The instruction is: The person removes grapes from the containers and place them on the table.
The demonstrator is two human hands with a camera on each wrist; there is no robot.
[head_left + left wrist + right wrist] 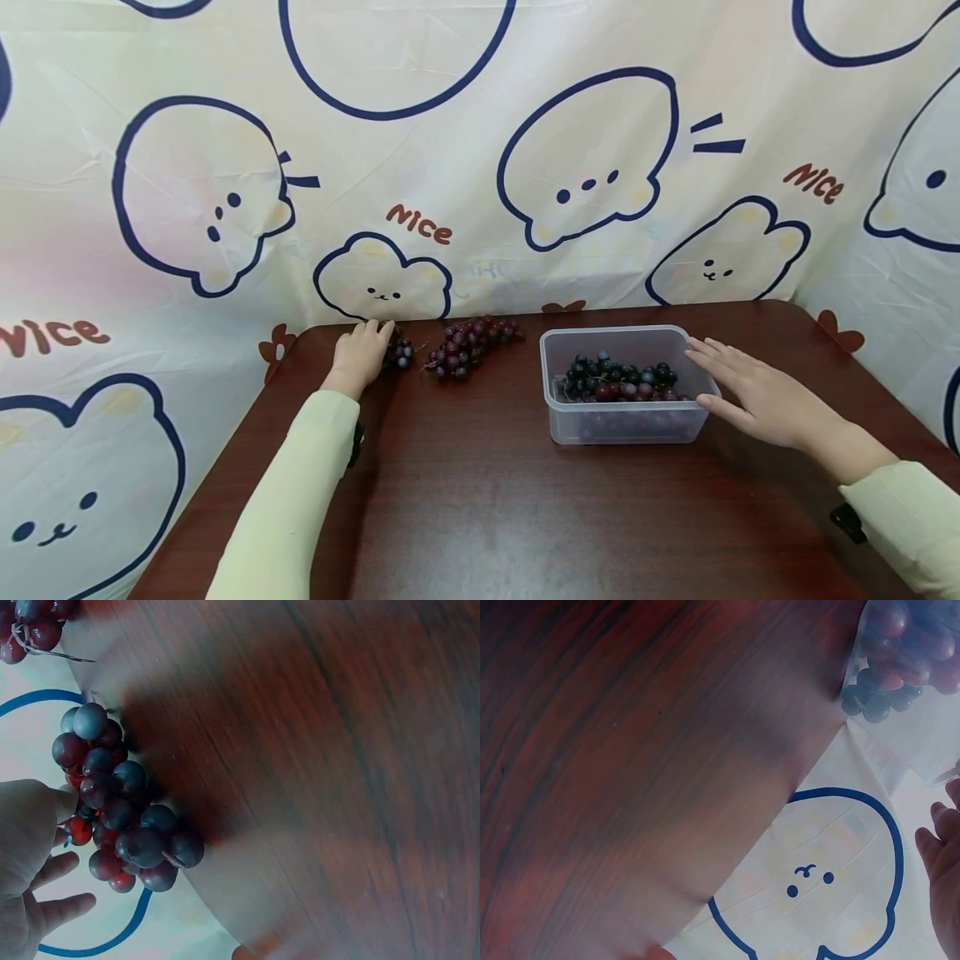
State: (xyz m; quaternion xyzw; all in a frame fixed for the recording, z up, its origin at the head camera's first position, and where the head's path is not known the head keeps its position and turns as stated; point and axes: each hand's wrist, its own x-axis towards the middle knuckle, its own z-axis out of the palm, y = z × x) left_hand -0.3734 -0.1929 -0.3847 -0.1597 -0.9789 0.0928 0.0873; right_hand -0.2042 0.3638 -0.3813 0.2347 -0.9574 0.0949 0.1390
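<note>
At the table's far left, my left hand [362,352] grips a small bunch of dark grapes [124,795] from above. The thumb [66,801] lies against the near side of the bunch, and the other fingers reach down on the far side, partly hidden by grapes. My right hand [765,396] lies with fingers extended against the right end of a clear plastic box [626,421]. Inside the box are dark and reddish grapes [630,379]. In the right wrist view, the right fingers [946,823] appear near the box's edge.
A larger bunch of red-purple grapes [468,343] lies between the left hand and the box, near the back edge. The brown wooden table [510,508] is bordered by a pale cartoon-printed cloth [480,167] behind and at both sides.
</note>
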